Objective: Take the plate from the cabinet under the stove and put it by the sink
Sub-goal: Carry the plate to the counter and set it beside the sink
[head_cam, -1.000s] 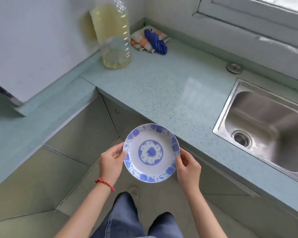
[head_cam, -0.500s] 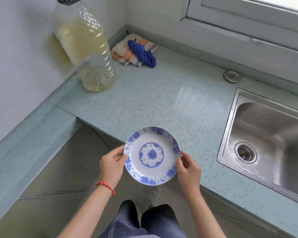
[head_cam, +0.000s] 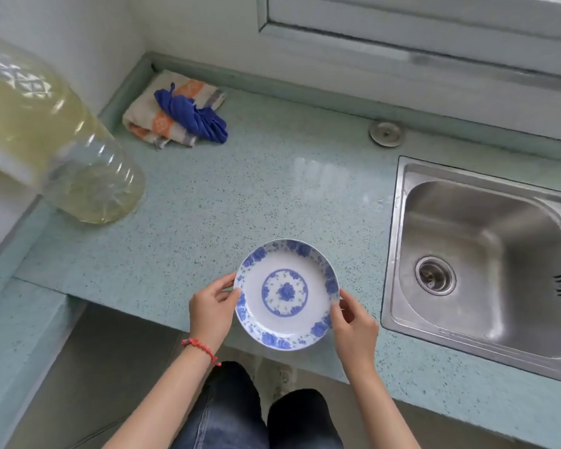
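Head camera: two hands hold a plate, one on each side. The left hand [head_cam: 212, 314] grips the left rim, with the thumb on top and the other fingers under the edge. A red bracelet [head_cam: 201, 346] sits on that wrist. The right hand [head_cam: 353, 324] grips the right rim in the same way. The plate [head_cam: 287, 294] is white with blue flowers around the edge and a blue flower ring in the middle. It faces up and looks about flat. It is over the front edge of the counter [head_cam: 256, 189], so part of it is above the counter and part sticks out past it. I cannot tell if it touches the counter. The counter is pale green with tiny dark specks. The metal sink [head_cam: 486, 254] is near the plate, on the right, and its round drain [head_cam: 434, 275] shows at the bottom. A small round metal cap [head_cam: 386, 133] lies on the counter behind the sink. At the far left stands a big clear bottle [head_cam: 62, 150] with yellow liquid inside. In the back corner lies a folded cloth [head_cam: 162, 121] with a blue rag [head_cam: 195, 116] on top of it. Below the plate are the person's legs in dark jeans [head_cam: 237, 413].
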Demonstrator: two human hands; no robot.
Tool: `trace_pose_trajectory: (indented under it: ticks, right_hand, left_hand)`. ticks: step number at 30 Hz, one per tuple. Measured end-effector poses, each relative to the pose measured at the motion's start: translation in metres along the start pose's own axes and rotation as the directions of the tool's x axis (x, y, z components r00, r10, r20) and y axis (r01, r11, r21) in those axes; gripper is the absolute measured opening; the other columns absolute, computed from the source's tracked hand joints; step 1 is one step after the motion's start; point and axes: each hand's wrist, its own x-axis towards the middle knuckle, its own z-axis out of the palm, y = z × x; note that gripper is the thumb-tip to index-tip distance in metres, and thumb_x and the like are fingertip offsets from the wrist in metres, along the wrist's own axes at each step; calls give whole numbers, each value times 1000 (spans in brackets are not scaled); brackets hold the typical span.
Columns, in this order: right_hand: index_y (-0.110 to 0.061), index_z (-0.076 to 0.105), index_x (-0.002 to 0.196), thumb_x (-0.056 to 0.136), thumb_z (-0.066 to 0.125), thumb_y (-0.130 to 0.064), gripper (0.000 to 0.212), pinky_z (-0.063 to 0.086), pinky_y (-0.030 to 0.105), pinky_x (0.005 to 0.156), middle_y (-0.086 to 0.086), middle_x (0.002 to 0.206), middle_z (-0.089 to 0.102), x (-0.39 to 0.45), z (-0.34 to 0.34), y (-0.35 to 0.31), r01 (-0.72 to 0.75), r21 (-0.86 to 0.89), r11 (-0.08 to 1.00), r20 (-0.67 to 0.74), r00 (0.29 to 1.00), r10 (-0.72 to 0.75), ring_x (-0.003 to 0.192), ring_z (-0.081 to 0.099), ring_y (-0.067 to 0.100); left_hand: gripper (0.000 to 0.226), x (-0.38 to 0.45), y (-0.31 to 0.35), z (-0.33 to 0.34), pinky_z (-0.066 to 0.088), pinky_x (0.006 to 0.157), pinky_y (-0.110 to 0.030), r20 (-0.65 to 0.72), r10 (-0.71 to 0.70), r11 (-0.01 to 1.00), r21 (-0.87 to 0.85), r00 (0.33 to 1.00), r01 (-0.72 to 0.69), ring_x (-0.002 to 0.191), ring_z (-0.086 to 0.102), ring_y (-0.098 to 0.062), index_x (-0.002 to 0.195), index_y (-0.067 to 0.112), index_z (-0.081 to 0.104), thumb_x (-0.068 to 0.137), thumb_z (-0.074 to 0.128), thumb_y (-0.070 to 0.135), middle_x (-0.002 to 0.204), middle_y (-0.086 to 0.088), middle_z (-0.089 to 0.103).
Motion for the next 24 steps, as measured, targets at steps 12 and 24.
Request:
trace_pose_trajectory:
  ticks: [12,24]
  right_hand:
    - [-7,61,113,85,58,-9,28,37,5,57,-3,70,61,68,41,-23,-64,-69,996,-103,993,57,61,54,4]
    - [-6,62,111,86,55,-10,26,37,19,63,10,72,66,158,61,-51,-5,-114,993,-186,982,-17,64,54,20]
  left_hand:
    - [31,99,20,20,45,55,1,58,39,998,52,998,-42,61,61,10,108,2,63,79,61,-7,95,0,65]
    - [32,186,58,51,48,82,-27,103,90,995,43,991,-95,83,62,-15,110,0,61,79,62,-3,105,-13,67]
